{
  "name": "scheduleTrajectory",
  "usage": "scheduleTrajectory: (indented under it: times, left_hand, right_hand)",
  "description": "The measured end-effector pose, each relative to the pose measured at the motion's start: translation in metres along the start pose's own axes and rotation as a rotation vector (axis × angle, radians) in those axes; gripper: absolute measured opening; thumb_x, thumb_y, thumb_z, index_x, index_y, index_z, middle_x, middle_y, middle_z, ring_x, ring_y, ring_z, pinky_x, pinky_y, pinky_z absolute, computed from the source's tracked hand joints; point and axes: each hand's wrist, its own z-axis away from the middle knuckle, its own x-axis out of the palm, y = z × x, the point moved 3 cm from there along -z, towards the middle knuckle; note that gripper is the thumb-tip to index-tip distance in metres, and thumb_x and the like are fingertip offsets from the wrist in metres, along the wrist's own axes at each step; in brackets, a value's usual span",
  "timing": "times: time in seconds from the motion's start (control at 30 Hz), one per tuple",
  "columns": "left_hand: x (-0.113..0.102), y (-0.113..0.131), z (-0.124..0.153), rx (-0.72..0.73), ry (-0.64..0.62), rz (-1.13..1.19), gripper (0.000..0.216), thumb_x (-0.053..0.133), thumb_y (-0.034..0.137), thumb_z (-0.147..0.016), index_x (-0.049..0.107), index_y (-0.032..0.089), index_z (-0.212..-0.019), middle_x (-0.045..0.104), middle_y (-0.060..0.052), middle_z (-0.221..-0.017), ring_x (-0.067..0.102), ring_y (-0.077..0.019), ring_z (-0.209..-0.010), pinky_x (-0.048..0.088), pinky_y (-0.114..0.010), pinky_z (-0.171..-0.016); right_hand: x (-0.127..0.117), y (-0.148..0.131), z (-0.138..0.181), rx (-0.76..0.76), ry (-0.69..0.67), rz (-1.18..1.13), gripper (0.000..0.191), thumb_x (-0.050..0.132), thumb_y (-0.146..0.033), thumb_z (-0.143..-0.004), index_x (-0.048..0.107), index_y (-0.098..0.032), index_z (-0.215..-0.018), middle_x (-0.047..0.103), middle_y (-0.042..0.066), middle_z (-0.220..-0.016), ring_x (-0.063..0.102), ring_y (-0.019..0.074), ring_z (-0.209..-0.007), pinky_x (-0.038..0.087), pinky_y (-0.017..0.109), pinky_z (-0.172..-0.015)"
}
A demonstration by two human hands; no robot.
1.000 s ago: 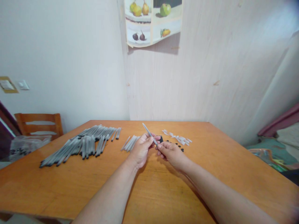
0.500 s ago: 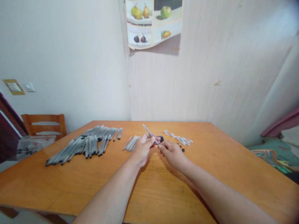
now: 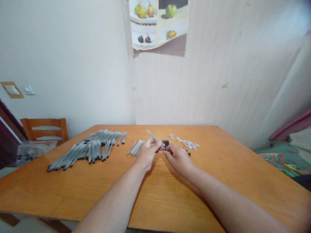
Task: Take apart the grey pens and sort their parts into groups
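Note:
Above the middle of the table, my left hand (image 3: pixel 147 152) is closed around a slim grey pen (image 3: pixel 152 134), whose far end points up and to the left. At the pen's near end, the thumb and fingers of my right hand (image 3: pixel 178 157) are pinched together; whatever they hold is too small and hidden to make out. Several pale clear tubes (image 3: pixel 136 148) lie just left of my left hand. Behind my fingers sits a small cluster of black parts (image 3: pixel 166 142), partly covered. White translucent pieces (image 3: pixel 189 144) are scattered beyond my right hand, with small black pieces (image 3: pixel 189 154) beside it.
A large pile of grey pens with black ends (image 3: pixel 89 149) covers the left of the wooden table (image 3: pixel 155 200). A wooden chair (image 3: pixel 43 123) and a plastic bag (image 3: pixel 36 150) stand past the left edge. Fruit pictures (image 3: pixel 157 24) hang on the wall.
The view has shifted slightly. Both hands stay together at the pen, which sits a little lower in my left hand's grip; my right fingers remain pinched at its near end.

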Motion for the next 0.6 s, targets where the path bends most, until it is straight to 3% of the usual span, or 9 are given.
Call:
scheduleTrajectory:
  times: [0.27,0.43,0.5,0.6]
  left_hand:
    - [0.000,-0.002,0.001,0.001,-0.009,0.000,0.029,0.079,0.036,-0.071,0.060,0.016,-0.082,0.072,-0.007,-0.082,0.062,-0.0147,-0.070,0.042,-0.029,-0.071]
    - [0.000,-0.001,0.000,0.001,-0.006,0.003,0.031,0.079,0.039,-0.071,0.060,0.017,-0.082,0.072,-0.006,-0.081,0.063,-0.0150,-0.071,0.043,-0.029,-0.072]
    - [-0.001,-0.001,0.000,0.006,-0.002,0.003,0.031,0.078,0.039,-0.071,0.059,0.017,-0.082,0.071,-0.005,-0.080,0.063,-0.0149,-0.071,0.042,-0.028,-0.071]
    - [-0.003,-0.002,-0.001,0.018,0.004,-0.008,0.031,0.078,0.040,-0.071,0.059,0.017,-0.082,0.071,-0.005,-0.078,0.063,-0.0147,-0.071,0.042,-0.028,-0.072]
  right_hand:
    - [0.003,0.002,0.000,0.022,0.022,-0.003,0.009,0.059,-0.027,-0.083,0.054,-0.021,-0.079,0.059,0.002,-0.072,0.049,0.0152,-0.064,0.028,0.027,-0.059]
    - [0.006,0.006,0.000,0.078,0.013,-0.161,0.026,0.069,-0.042,-0.078,0.053,-0.022,-0.084,0.054,-0.002,-0.064,0.046,0.0139,-0.057,0.028,0.026,-0.054]
    - [0.006,0.006,-0.001,0.086,0.001,-0.228,0.030,0.064,-0.050,-0.082,0.054,-0.022,-0.081,0.054,-0.002,-0.062,0.047,0.0140,-0.057,0.030,0.026,-0.054]
    - [0.010,0.005,0.000,0.100,-0.112,-0.368,0.043,0.042,-0.057,-0.094,0.055,-0.020,-0.076,0.057,0.001,-0.061,0.052,0.0139,-0.056,0.035,0.026,-0.054]
